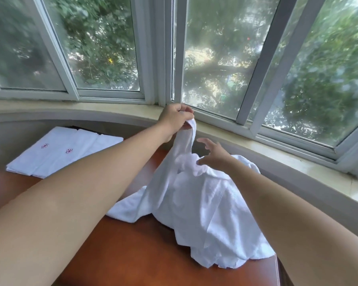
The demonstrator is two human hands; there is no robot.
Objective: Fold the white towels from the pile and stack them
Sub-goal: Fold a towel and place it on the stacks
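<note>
Head view: left hand [175,118] pinches a white terry towel [186,162] corner above the reddish-brown wooden table's [132,254] right edge; spread right hand [213,153] should find the adjacent corner.

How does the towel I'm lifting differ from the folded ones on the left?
The lifted towel hangs crumpled from the left hand, draping over the pile; the folded stack lies flat and squared on the table. The stack shows red embroidered marks; the lifted towel shows none. Both are white. The right hand reaches in, open.

white towels [205,203], perhaps reddish-brown table [132,254]
</note>
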